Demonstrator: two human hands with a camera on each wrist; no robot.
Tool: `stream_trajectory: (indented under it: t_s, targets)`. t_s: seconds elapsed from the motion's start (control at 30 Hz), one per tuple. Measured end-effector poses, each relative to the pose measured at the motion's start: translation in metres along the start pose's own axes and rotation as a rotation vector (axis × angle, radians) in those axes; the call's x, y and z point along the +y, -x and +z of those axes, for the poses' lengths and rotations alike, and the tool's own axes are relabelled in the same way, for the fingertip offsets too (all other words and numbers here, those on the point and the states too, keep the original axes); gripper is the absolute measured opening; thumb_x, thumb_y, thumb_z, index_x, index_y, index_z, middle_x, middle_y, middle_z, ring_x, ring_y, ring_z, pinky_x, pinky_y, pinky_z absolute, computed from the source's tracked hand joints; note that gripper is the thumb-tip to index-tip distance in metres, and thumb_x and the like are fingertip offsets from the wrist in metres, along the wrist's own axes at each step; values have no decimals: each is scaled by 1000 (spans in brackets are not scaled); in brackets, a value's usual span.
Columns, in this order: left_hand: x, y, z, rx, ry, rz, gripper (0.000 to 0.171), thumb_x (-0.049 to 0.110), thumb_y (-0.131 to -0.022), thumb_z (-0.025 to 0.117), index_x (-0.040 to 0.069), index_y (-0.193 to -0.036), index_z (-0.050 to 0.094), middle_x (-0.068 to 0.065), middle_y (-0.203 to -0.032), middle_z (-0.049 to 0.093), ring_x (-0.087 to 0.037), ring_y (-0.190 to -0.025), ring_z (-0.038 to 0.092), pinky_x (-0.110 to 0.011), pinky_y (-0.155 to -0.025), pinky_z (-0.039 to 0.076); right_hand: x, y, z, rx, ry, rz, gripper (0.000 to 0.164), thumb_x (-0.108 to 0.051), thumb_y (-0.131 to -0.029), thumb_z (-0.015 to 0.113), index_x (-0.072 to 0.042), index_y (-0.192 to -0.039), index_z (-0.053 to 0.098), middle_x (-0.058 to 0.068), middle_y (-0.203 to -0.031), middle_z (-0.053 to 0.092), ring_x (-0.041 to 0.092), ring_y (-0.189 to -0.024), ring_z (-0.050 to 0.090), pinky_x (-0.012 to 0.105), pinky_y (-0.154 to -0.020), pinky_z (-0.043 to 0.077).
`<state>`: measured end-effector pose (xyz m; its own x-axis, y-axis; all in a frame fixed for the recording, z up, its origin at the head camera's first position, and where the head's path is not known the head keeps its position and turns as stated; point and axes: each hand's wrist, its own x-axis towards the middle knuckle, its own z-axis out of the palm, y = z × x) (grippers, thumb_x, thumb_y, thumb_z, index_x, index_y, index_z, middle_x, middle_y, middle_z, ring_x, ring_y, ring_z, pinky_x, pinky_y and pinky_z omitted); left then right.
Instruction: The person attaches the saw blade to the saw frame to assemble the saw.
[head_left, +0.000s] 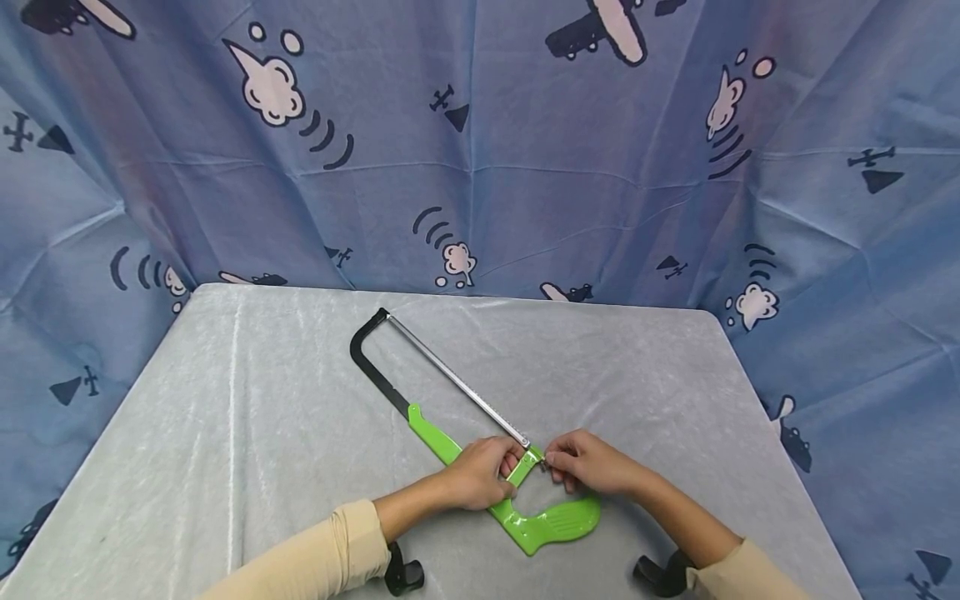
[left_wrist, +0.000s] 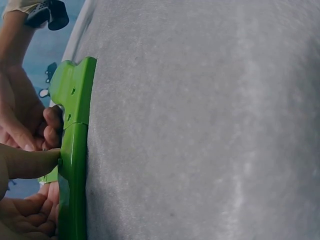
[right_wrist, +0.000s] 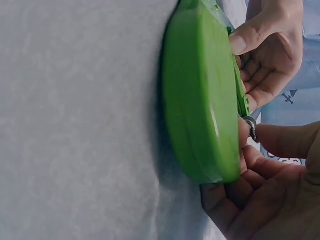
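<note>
A hacksaw lies across the table with its green handle (head_left: 562,522) toward the near side. Its black front frame (head_left: 375,375) points to the far left, and a straight silver blade (head_left: 457,379) runs along the far side. My left hand (head_left: 477,475) grips the green frame just ahead of the handle opening, thumb on the near side in the left wrist view. At the blade's near end, my right hand (head_left: 596,462) pinches a small metal wing nut (right_wrist: 251,128) between thumb and index finger. The other right fingers curl below it, beside the handle's end.
A pale grey cloth covers the table (head_left: 300,467). Behind it and at both sides hangs a blue curtain (head_left: 510,200) printed with planes and clouds. Black wrist mounts (head_left: 403,575) sit below both forearms near the front.
</note>
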<state>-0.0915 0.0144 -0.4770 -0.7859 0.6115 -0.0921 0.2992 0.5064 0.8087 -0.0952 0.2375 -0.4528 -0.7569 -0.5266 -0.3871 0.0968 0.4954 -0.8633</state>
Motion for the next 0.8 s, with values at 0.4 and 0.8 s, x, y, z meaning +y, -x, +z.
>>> stream_trajectory:
  t_s: [0.4,0.8]
  targets:
    - [1,1,0,1,5,5,36,-2,-71,79,4,-103,63,6,-82,55,-2,-74,50,-17,-70,44,1,0,0,-65,-87,85,29,-8,-106,39,7,-92,59,4,-70,57,9,-52,49,21,-47,38]
    - [2,1,0,0,5,-3,36,-2,-73,80,3,-104,63,4,-83,56,-2,-75,51,-17,-71,45,-2,0,1,-64,-113,90,30,-9,-106,38,7,-90,58,4,-69,56,10,-55,51,23,-49,41]
